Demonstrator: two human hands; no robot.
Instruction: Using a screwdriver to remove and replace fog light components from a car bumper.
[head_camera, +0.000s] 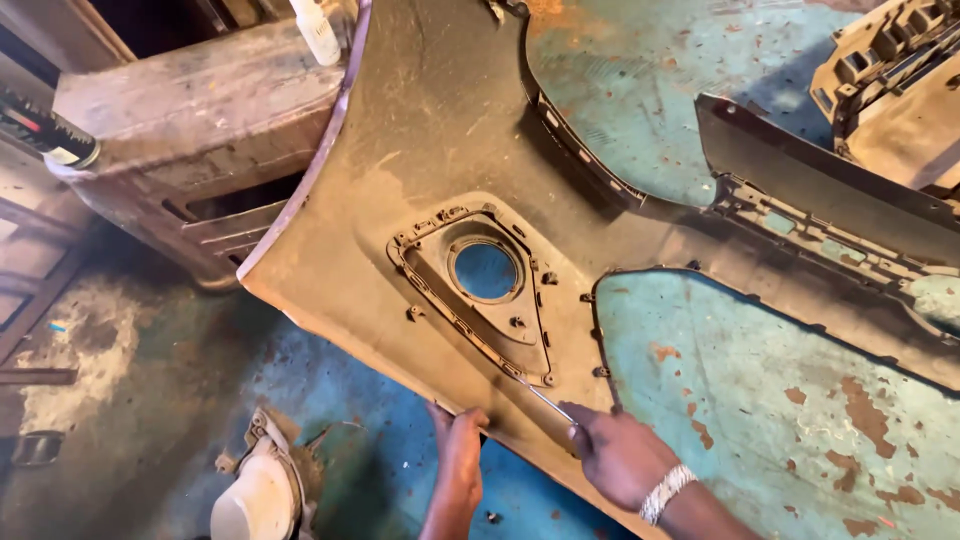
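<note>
Left hand (458, 450) grips the dusty bumper (420, 140) edge, steadying it; right hand (615, 452) closed around a thin screwdriver (547, 401) probing the fog-lamp bracket (470, 290).

Both hands (460, 455) (618, 455) forward, closed grip.

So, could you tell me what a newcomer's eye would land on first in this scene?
A big dusty car bumper, lying inside-up, fills the middle of the view, with a round fog-lamp opening showing the blue floor through it. At the bumper's near edge the right hand, a silver bracelet on its wrist, points a thin metal tool at the lamp bracket, while the left hand grips the rim. A removed lamp unit lies on the floor, lower left.
</note>
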